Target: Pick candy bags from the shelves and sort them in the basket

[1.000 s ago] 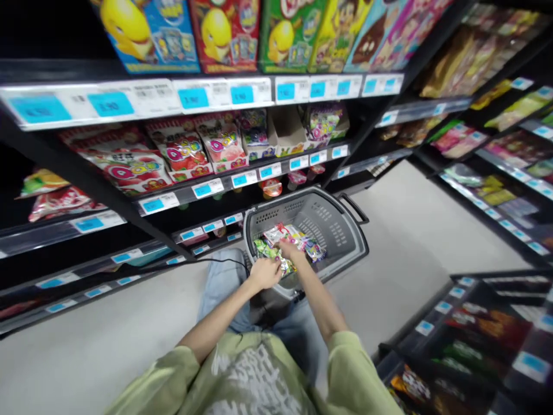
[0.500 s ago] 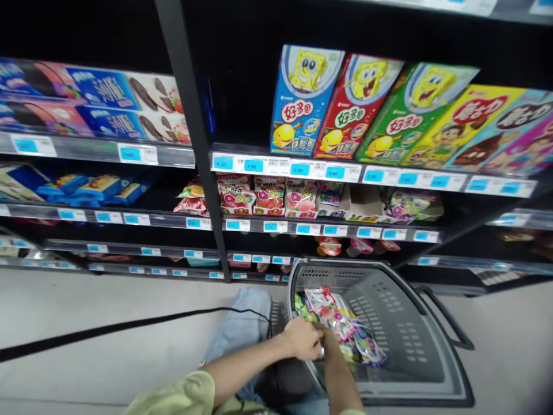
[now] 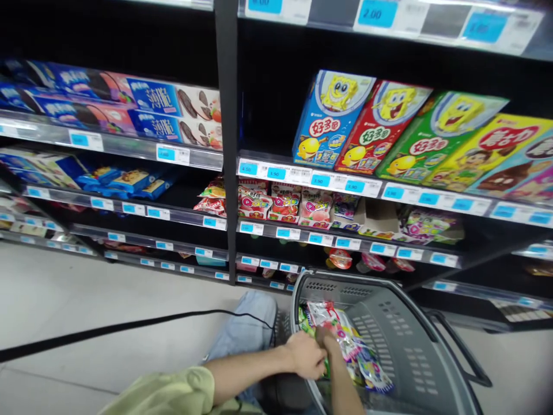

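Observation:
A grey plastic shopping basket [image 3: 401, 323] stands on the floor at the lower right, with several colourful snack packets [image 3: 345, 340] piled at its near left side. My left hand [image 3: 305, 355] is curled at the basket's near rim, fingers closed against the packets. My right hand [image 3: 325, 336] reaches in from below and grips the packets; its fingers are mostly hidden among them. My blue-jeaned knee [image 3: 246, 328] is just left of the basket.
Dark store shelves fill the back, with blue price tags. Cartoon cereal-style boxes [image 3: 380, 132] stand above the basket, gummy bags [image 3: 285, 204] below them, blue biscuit packs [image 3: 129, 106] at left. A black cable [image 3: 129, 325] crosses the pale floor.
The view has swung up and left, from looking down the aisle to facing the shelves. Both hands have stayed in the basket on the packets.

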Available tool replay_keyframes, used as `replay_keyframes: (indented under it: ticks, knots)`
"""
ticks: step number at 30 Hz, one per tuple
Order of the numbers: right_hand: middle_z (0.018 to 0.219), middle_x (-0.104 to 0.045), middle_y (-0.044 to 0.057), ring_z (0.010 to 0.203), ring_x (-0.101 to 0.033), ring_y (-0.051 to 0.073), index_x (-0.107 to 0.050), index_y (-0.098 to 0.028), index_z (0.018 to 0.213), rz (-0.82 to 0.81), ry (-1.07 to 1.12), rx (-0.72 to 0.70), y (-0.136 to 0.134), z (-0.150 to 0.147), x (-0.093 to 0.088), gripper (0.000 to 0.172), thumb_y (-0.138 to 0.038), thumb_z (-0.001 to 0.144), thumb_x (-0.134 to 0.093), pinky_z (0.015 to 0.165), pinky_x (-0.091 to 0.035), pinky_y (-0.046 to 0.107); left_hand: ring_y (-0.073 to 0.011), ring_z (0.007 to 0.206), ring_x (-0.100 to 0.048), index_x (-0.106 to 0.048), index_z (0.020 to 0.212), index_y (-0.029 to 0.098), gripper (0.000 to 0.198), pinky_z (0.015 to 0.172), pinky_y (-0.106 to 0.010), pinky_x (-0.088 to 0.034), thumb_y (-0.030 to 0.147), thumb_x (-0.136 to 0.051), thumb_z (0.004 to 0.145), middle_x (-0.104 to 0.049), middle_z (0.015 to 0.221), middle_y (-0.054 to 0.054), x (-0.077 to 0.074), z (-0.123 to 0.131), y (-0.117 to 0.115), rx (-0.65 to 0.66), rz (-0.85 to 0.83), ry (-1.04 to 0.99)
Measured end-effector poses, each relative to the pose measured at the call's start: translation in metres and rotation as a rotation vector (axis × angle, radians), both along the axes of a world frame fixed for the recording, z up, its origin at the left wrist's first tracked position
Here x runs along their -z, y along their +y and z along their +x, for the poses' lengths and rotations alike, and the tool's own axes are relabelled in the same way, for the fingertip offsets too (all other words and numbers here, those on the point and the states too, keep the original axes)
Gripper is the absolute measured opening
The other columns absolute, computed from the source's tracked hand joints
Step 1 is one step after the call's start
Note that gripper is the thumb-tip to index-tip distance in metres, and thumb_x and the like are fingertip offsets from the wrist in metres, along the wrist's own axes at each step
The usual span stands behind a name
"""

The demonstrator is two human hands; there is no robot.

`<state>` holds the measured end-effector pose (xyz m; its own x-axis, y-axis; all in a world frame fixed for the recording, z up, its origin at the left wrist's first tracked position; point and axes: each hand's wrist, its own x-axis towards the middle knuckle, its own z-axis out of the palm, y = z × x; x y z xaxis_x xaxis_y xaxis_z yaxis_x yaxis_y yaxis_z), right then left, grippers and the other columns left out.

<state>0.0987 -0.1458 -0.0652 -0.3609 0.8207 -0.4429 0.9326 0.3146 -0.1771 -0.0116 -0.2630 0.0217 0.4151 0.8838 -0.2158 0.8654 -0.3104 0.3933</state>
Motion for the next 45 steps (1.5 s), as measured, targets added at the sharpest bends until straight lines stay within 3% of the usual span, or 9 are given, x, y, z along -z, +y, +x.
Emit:
replay_keyframes:
  ticks: [4,10,15,18,22,28,35,40,45]
  knots:
    - [0.098,-0.067,0.004,0.088,-0.066,0.015,-0.065,-0.014,0.1,-0.145,-0.008,-0.012,0.016,0.003,0.009,0.018,-0.029,0.09,-0.068,0.079,-0.056,0.032,-0.0331,0.084,-0.074,-0.071,0.099,0.017,0.038,0.068,-0.045,-0.059,0.04,-0.044,0.087,-0.075,0.086,-0.014,-0.001,-0.002,-0.003,0.007,-0.013,0.003]
    - [0.089,-0.072,0.006,0.095,-0.069,0.029,-0.065,-0.022,0.08,-0.005,0.321,0.035,0.038,0.013,0.002,0.027,-0.012,0.058,-0.077,0.082,-0.05,0.033,-0.0332,0.083,-0.074,-0.072,0.103,0.02,0.037,0.067,-0.043,-0.059,0.043,-0.048,0.087,-0.076,0.086,-0.012,-0.001,-0.007,0.004,0.044,-0.075,-0.01]
    - [0.102,-0.073,0.011,0.106,-0.066,0.032,-0.069,-0.022,0.099,0.081,0.574,0.124,0.05,0.012,-0.008,0.036,-0.027,0.064,-0.072,0.093,-0.046,0.038,-0.0222,0.08,-0.073,-0.068,0.112,0.026,0.031,0.067,-0.029,-0.057,0.037,-0.059,0.084,-0.075,0.084,-0.001,-0.005,-0.016,0.026,0.079,-0.093,-0.131]
    - [0.101,-0.073,0.011,0.102,-0.067,0.031,-0.068,-0.017,0.106,0.114,0.721,0.167,0.05,0.01,-0.019,0.043,-0.04,0.07,-0.066,0.088,-0.048,0.036,-0.018,0.095,-0.07,-0.06,0.121,0.023,0.036,0.084,-0.027,-0.055,0.026,-0.057,0.086,-0.073,0.104,-0.002,-0.01,-0.028,0.048,-0.008,0.013,-0.218]
    - [0.076,-0.07,0.007,0.077,-0.065,0.026,-0.07,-0.014,0.08,0.142,0.888,0.184,0.039,0.008,-0.039,0.045,-0.057,0.075,-0.06,0.072,-0.05,0.032,-0.0253,0.132,-0.049,-0.039,0.141,0.016,0.054,0.111,-0.042,-0.042,0.019,-0.051,0.088,-0.05,0.141,-0.015,-0.013,-0.045,0.076,-0.249,0.218,-0.246]
    - [0.056,-0.061,0.002,0.054,-0.052,0.016,-0.069,-0.014,0.061,0.089,1.051,0.216,0.024,0.018,-0.056,0.049,-0.061,0.073,-0.066,0.053,-0.042,0.026,-0.0294,0.127,-0.051,-0.032,0.147,0.016,0.077,0.108,-0.044,-0.04,0.043,-0.067,0.083,-0.053,0.138,-0.015,-0.005,-0.045,0.082,-0.286,0.264,-0.187]
    - [0.076,-0.073,0.008,0.066,-0.063,0.02,-0.078,-0.011,0.079,0.137,1.162,0.399,0.024,0.03,-0.055,0.047,-0.057,0.076,-0.067,0.062,-0.049,0.029,-0.0286,0.117,-0.06,-0.047,0.137,0.017,0.076,0.101,-0.041,-0.04,0.063,-0.067,0.08,-0.065,0.125,-0.011,0.0,-0.043,0.074,-0.14,0.217,-0.139]
    - [0.09,-0.077,0.011,0.081,-0.069,0.025,-0.08,-0.011,0.09,0.244,1.207,0.523,0.025,0.024,-0.055,0.046,-0.053,0.076,-0.07,0.076,-0.053,0.033,-0.0284,0.12,-0.059,-0.041,0.141,0.018,0.096,0.102,-0.038,-0.039,0.067,-0.076,0.067,-0.06,0.134,-0.012,-0.003,-0.05,0.078,-0.102,0.213,-0.14]
    - [0.099,-0.076,0.014,0.091,-0.072,0.028,-0.08,-0.01,0.096,0.257,1.255,0.571,0.031,0.016,-0.056,0.046,-0.05,0.073,-0.074,0.086,-0.055,0.038,-0.03,0.125,-0.056,-0.034,0.147,0.019,0.1,0.104,-0.039,-0.039,0.063,-0.077,0.067,-0.054,0.14,-0.014,-0.002,-0.052,0.081,-0.118,0.214,-0.113]
